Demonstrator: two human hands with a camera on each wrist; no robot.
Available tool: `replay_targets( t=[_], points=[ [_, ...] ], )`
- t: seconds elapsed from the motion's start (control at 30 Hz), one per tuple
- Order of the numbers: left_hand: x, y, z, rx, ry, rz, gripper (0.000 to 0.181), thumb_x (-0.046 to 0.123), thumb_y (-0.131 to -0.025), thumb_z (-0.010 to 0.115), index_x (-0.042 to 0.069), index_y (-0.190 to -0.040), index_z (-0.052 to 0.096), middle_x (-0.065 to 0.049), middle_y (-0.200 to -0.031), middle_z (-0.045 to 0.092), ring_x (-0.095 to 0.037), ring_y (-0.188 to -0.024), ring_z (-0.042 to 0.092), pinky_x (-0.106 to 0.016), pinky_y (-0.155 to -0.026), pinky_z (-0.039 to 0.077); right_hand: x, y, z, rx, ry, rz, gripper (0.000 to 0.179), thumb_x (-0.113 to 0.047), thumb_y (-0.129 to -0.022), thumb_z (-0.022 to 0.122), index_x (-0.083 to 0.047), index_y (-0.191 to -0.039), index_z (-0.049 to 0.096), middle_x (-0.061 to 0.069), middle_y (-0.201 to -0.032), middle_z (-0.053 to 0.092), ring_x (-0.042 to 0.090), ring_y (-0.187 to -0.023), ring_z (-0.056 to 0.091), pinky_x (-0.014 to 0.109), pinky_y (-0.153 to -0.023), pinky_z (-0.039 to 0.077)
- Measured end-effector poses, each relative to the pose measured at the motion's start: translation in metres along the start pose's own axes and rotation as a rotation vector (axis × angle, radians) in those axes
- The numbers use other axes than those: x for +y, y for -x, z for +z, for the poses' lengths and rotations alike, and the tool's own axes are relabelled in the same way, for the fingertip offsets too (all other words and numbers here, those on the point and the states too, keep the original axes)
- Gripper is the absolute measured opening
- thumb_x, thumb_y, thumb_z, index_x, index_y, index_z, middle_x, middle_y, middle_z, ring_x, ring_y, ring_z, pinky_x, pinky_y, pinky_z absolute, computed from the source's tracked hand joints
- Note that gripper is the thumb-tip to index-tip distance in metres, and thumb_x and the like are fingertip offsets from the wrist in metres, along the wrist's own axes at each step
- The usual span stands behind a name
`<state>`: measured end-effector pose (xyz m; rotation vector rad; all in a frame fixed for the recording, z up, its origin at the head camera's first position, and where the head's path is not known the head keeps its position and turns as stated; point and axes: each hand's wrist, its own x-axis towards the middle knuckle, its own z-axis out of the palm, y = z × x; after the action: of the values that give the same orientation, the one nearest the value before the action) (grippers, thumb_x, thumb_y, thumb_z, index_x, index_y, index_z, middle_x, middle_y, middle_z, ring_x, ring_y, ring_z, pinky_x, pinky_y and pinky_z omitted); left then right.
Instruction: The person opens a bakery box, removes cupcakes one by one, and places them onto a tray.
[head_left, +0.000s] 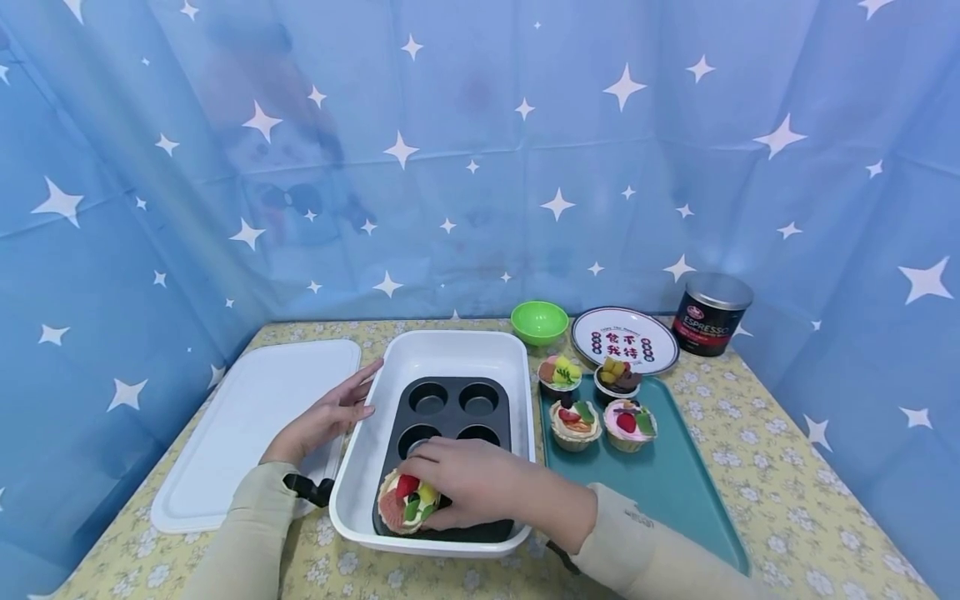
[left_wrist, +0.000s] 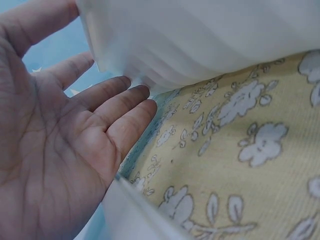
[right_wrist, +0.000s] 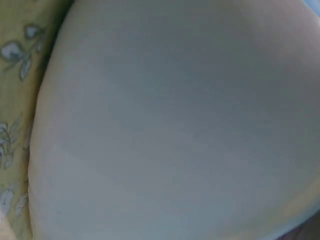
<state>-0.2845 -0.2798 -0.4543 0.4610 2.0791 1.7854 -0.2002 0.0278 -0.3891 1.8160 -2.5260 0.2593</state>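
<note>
In the head view, my right hand (head_left: 480, 483) grips a fruit-topped cupcake (head_left: 397, 510) by its side, over the near left of a dark muffin tin (head_left: 397, 417). That tin lies inside a deep white tub (head_left: 531, 417). My left hand (head_left: 330, 419) reaches to the tub's left side, fingers straight and spread. Its palm fills the left of the left wrist view, fingertips against or close beside the tub's white wall (left_wrist: 210, 40). The right wrist view holds mostly the pale tub wall (right_wrist: 170, 125), and the right hand is not seen there.
Several decorated cupcakes (head_left: 576, 427) stand at the far end of a teal tray (head_left: 675, 492) on the right. Behind are a green bowl (head_left: 539, 322), an oval plate (head_left: 585, 327) and an espresso can (head_left: 711, 315). A white lid (head_left: 258, 425) lies left of the tub.
</note>
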Motion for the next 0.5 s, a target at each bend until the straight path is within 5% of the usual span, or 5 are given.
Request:
replay_targets(
  t=[0.5],
  points=[
    [0.0001,-0.0009,-0.0007,-0.018,0.017,0.011,0.08,0.013,-0.1,0.058,0.032,-0.163,0.013,-0.011,-0.168,0.011,-0.04,-0.15,0.019,-0.061,-0.112,0.031,0.0083,0.0064,-0.0055,0.066,-0.098,0.015,0.065,-0.059,-0.091,0.066,-0.017,-0.141,0.056,-0.007,-0.133,0.061,0.001,-0.12,0.055,0.02,-0.101,0.045]
  ],
)
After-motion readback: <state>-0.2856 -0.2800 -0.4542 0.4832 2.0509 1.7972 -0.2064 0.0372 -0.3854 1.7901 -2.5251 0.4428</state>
